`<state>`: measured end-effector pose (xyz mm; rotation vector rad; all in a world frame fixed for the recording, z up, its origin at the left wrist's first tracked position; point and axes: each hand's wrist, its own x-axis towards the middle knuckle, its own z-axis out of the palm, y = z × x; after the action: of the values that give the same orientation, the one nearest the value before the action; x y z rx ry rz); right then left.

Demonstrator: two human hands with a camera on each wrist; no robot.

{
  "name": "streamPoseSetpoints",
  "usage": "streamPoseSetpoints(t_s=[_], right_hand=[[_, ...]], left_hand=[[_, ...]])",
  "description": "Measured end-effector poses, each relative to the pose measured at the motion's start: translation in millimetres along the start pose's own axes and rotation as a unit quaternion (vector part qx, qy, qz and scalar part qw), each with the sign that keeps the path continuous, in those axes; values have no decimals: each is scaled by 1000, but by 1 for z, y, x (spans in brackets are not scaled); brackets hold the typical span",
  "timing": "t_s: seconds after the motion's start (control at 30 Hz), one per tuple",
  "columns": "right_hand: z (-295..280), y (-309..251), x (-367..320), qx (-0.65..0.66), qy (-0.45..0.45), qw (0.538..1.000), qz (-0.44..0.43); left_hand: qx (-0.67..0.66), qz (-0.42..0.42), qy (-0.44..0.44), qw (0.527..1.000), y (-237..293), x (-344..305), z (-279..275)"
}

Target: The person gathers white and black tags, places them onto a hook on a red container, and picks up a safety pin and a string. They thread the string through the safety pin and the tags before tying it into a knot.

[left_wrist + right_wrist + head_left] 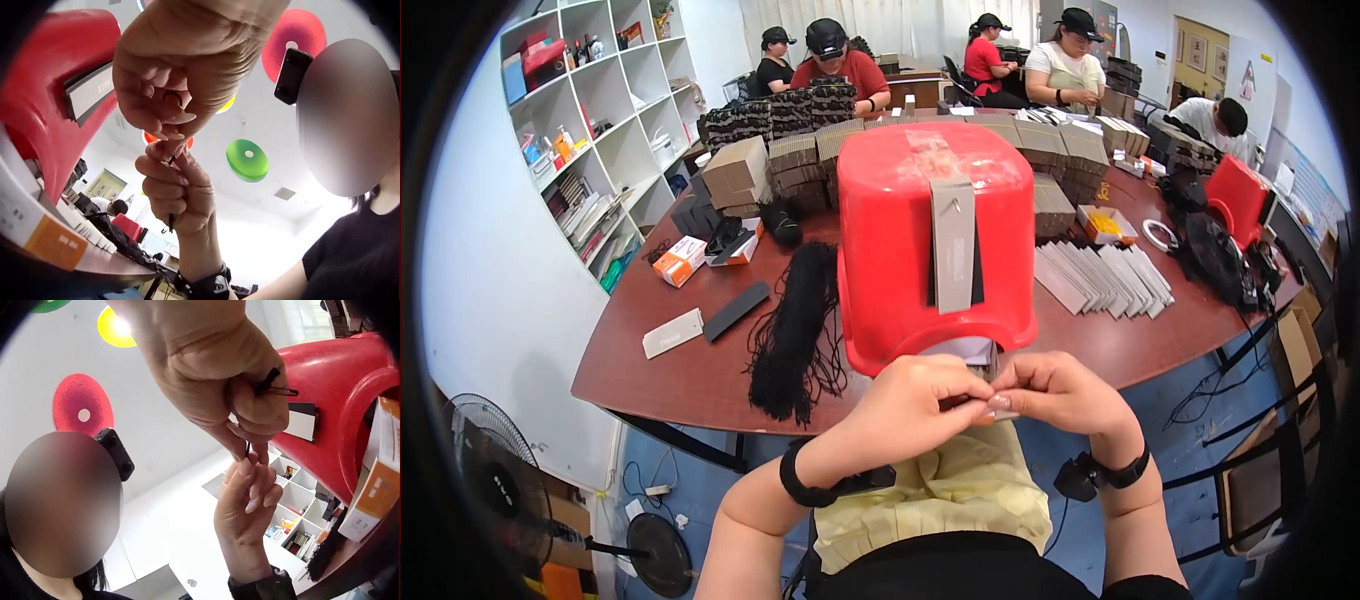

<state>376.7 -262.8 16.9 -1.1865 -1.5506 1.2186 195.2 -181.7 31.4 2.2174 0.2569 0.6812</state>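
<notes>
Both hands meet in front of the red plastic stool at the near table edge. My left hand [920, 395] and my right hand [1060, 390] pinch a thin black cord [275, 387] between thumbs and fingertips, their fingertips nearly touching. A looped end of the cord sticks out from the curled fingers of the right hand, as the right wrist view shows. Most of the cord is hidden by the fingers. Just beyond them, a grey printed tag [953, 250] hangs on the red stool [880, 230], over a black piece. A bundle of black cords [795, 330] lies left of the stool.
A grey tag [672, 334] and a black tag [737, 311] lie at the left. Fanned grey tags [1105, 280] lie right of the stool. Behind it stand stacked grey tags [795, 155]. An orange-and-white box [680, 260] is at the left; people work across the table.
</notes>
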Motion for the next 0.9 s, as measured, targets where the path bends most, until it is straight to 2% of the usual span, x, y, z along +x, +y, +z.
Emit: streamPoseSetpoints(t_s=[0.2, 0.3, 0.47, 0.53, 0.57, 0.6, 0.63, 0.67, 0.87, 0.9], right_hand=[[-18, -1, 18, 23, -39, 999, 14], [-14, 1, 26, -50, -60, 997, -27], [-26, 3, 40, -52, -88, 991, -90], [-37, 1, 38, 31, -65, 996, 44], [-41, 8, 39, 47, -24, 998, -26], [-43, 8, 41, 47, -25, 998, -26], [-45, 7, 42, -26, 77, 991, -109], [-46, 6, 43, -99, 178, 960, -190], [-31, 12, 52, -128, 211, 945, -214], [-28, 12, 51, -168, 205, 943, -202]], left_hand=[[-17, -52, 58, 997, -6, -4, -21], [-25, -140, 53, 988, -10, -6, -20], [-13, -149, 38, 988, -11, 2, -20], [-23, -148, 150, 977, -9, 10, -21], [12, -155, 198, 968, -7, 16, -22], [74, -124, 240, 960, -4, 25, -25], [102, -119, 273, 949, -5, 31, -24], [130, -111, 305, 937, -6, 37, -23], [125, -109, 340, 926, -17, 55, -7], [150, -108, 348, 919, -19, 54, -5]])
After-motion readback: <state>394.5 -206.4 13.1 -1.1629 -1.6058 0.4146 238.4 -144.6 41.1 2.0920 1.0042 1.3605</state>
